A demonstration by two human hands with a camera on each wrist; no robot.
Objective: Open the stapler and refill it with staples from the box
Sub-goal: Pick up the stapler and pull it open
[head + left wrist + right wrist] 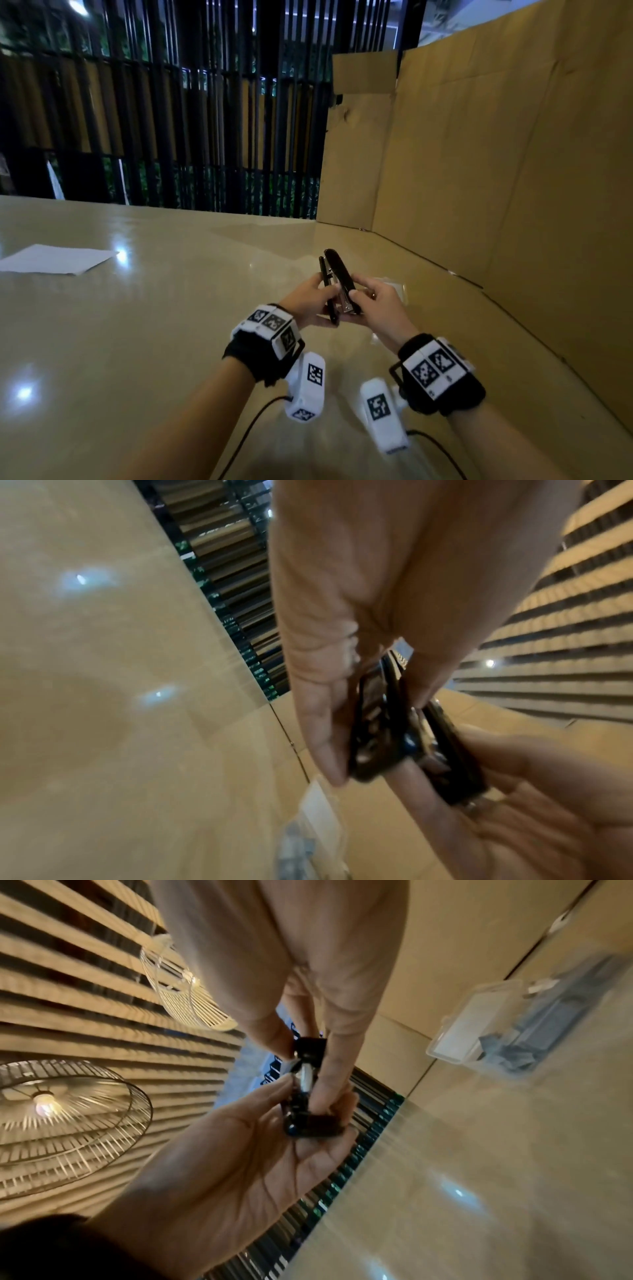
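Observation:
I hold a black stapler [337,274] with both hands above the table, its nose pointing away from me. Its top arm stands slightly parted from the thin base, and silver metal shows near the hinge. My left hand [325,303] grips the base from the left, fingers curled round it [318,723]. My right hand [364,296] pinches the rear of the top arm [334,1069]. The stapler [306,1074] sits between both hands in the wrist views [377,723]. A clear plastic staple box [479,1031] lies on the table just behind my right hand [397,286].
A white sheet of paper [58,258] lies at the far left of the glossy beige table [137,325]. Tall cardboard panels [496,171] wall off the right side and back right. A black slatted fence [171,120] stands behind the table. Camera cables trail below my wrists.

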